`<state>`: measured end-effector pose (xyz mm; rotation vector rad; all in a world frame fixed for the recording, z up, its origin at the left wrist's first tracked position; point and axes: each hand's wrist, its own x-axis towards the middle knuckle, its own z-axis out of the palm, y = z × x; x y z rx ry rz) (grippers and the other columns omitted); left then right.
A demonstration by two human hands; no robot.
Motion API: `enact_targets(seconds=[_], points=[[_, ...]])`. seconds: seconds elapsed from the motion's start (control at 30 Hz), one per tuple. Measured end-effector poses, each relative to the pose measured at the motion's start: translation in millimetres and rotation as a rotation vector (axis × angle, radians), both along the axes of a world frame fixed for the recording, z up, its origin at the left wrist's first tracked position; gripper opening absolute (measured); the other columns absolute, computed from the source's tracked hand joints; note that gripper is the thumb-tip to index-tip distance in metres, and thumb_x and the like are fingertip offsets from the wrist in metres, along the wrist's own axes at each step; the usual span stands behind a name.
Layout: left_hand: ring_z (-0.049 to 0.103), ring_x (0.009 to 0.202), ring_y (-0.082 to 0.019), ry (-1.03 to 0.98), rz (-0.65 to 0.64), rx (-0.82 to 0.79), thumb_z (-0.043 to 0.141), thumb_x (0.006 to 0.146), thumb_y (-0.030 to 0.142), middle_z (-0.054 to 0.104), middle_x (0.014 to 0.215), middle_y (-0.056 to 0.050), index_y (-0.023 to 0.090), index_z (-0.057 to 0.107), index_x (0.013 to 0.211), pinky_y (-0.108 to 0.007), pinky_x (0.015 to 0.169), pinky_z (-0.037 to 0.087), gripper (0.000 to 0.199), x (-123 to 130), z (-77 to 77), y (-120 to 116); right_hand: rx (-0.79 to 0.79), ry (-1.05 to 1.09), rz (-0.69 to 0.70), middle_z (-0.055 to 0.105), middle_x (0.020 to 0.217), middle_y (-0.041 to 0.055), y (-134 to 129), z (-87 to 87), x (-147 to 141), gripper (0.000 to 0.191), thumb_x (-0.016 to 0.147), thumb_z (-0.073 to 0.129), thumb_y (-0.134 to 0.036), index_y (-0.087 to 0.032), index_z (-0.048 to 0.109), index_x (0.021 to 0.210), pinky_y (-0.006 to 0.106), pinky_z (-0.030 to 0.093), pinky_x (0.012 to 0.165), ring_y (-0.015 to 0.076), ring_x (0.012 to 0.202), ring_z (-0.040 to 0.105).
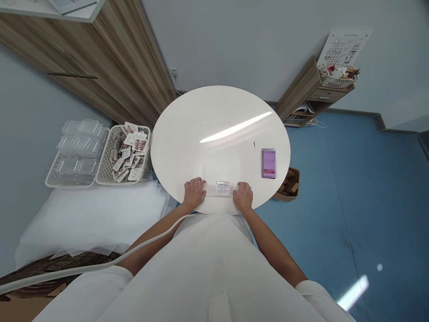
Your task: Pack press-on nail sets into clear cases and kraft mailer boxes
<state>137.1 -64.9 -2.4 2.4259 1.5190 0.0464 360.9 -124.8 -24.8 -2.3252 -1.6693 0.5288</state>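
A small clear plastic box (223,188) with compartments lies near the front edge of the white round table (187,120). Beneath and around it spreads a thin translucent sheet (211,190), hard to make out against the tabletop. To the box's left, my left hand (194,193) rests palm down at the sheet's left edge, thumb and fingers apart. My right hand (244,196) rests the same way by the right edge, fingers spread. Neither hand touches the box.
A purple pixelated item (268,163) lies at the table's right. Left of the table stand a basket (145,167) of printed cards and a tray (53,179) of clear plastic containers, near stacked translucent sheets (97,214). A white cable (134,248) crosses my left arm.
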Motion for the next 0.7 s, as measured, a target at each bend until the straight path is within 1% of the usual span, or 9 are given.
enact_targets(seconds=[0.03,0.1,0.17,0.23,0.33,0.43,0.5,0.6,0.7], points=[[0.038,0.114,-0.029,-0.009,-0.062,0.023,0.041,0.078,0.017,0.044,0.126,-0.013,0.022,0.048,0.116,-0.046,0.090,0.024,0.038,1.5,0.2,0.1,0.054,-0.025,0.033,0.045,0.118,0.0141,-0.7,-0.5,-2.0,0.029,0.081,0.042,-0.021,-0.018,0.047,0.110,0.043,0.032,0.086,0.0275,0.108,0.039],[0.032,0.121,-0.026,-0.027,-0.255,0.041,0.037,0.079,0.011,0.037,0.134,-0.009,0.028,0.043,0.121,-0.046,0.095,0.020,0.046,5.2,-0.3,0.9,0.117,-0.067,0.169,0.041,0.126,0.0121,-1.4,-1.1,-5.3,0.031,0.081,0.039,-0.014,-0.021,0.047,0.110,0.045,0.025,0.093,0.0270,0.117,0.033],[0.029,0.125,-0.023,-0.036,-0.441,0.039,0.036,0.079,0.008,0.035,0.137,-0.006,0.030,0.044,0.119,-0.044,0.098,0.019,0.046,9.2,-1.4,2.3,0.116,-0.087,0.345,0.041,0.130,0.0082,-1.2,-0.5,-7.2,0.031,0.082,0.035,-0.008,-0.024,0.050,0.104,0.044,0.022,0.096,0.0239,0.121,0.032],[0.027,0.127,-0.022,-0.028,-0.531,0.039,0.038,0.078,0.009,0.035,0.137,-0.005,0.029,0.047,0.115,-0.044,0.099,0.018,0.043,12.7,-1.5,3.5,0.096,-0.099,0.458,0.040,0.133,0.0063,-1.0,1.9,-7.5,0.032,0.081,0.033,-0.005,-0.024,0.051,0.100,0.043,0.021,0.097,0.0217,0.124,0.030],[0.022,0.129,-0.025,-0.023,-0.545,0.034,0.048,0.072,0.014,0.033,0.138,-0.008,0.024,0.049,0.111,-0.046,0.100,0.017,0.041,17.1,1.0,4.8,0.083,-0.093,0.526,0.034,0.137,0.0081,-1.3,8.2,-6.2,0.029,0.078,0.039,-0.007,-0.020,0.051,0.101,0.044,0.019,0.099,0.0227,0.129,0.024],[0.021,0.128,-0.030,-0.035,-0.532,-0.006,0.058,0.066,0.027,0.032,0.138,-0.010,0.021,0.051,0.105,-0.049,0.099,0.017,0.039,23.3,3.1,6.4,0.053,-0.056,0.588,0.031,0.138,0.0126,0.8,14.5,-7.3,0.030,0.074,0.053,-0.020,-0.016,0.050,0.103,0.045,0.018,0.101,0.0260,0.130,0.021],[0.028,0.125,-0.029,-0.035,-0.518,-0.037,0.060,0.066,0.031,0.035,0.135,-0.011,0.020,0.051,0.100,-0.048,0.098,0.019,0.036,29.0,2.6,7.9,0.016,-0.054,0.594,0.033,0.136,0.0158,5.2,17.2,-10.5,0.036,0.071,0.058,-0.023,-0.015,0.049,0.104,0.044,0.021,0.100,0.0266,0.127,0.027],[0.039,0.117,-0.025,-0.042,-0.499,-0.044,0.058,0.068,0.023,0.042,0.129,-0.011,0.020,0.049,0.098,-0.044,0.097,0.024,0.032,36.2,0.9,9.7,-0.028,-0.091,0.574,0.041,0.130,0.0184,12.5,20.2,-17.1,0.038,0.068,0.059,-0.017,-0.013,0.048,0.104,0.042,0.024,0.099,0.0255,0.119,0.038],[0.046,0.109,-0.024,-0.076,-0.501,-0.041,0.056,0.065,0.021,0.049,0.120,-0.012,0.018,0.050,0.097,-0.041,0.094,0.027,0.033,35.1,2.1,8.4,-0.038,-0.105,0.582,0.044,0.126,0.0185,12.6,24.5,-22.6,0.035,0.067,0.058,-0.017,-0.013,0.049,0.100,0.040,0.027,0.097,0.0253,0.113,0.044]])
